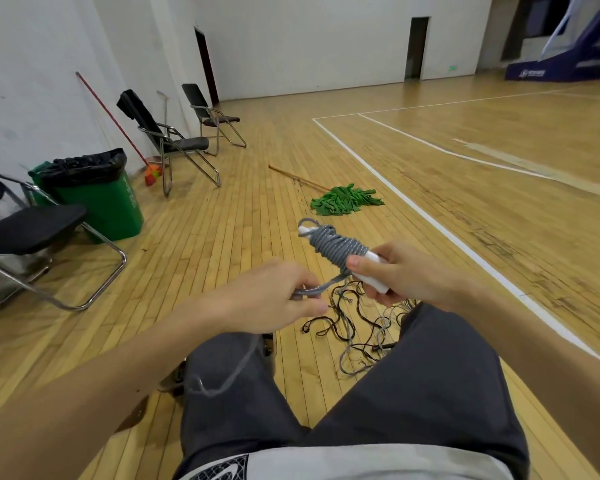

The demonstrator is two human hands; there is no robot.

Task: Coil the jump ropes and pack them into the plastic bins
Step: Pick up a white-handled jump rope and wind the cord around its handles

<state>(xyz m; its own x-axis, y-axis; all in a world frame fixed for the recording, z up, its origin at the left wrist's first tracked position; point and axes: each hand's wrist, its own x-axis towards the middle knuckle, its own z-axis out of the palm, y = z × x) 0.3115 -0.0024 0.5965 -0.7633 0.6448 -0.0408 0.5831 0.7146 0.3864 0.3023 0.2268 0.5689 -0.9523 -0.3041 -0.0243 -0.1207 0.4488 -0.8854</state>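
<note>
Currently the seated person's R hand [409, 271] has its fingers curled round the white handles [374, 279], thumb pressed vs the edge of the grey rope [336, 249] wound tight round them, all held in the air above the knees. L hand [274, 292] pinches the rope's loose tail btw thumb & curled fingers. More ropes [357, 327] lie tangled on the wood floor [222, 220] btw the legs. Green mop [343, 202] lies further out; green bin [108, 202] & folding chairs [32, 230] stand along the floor's left edge.
</note>
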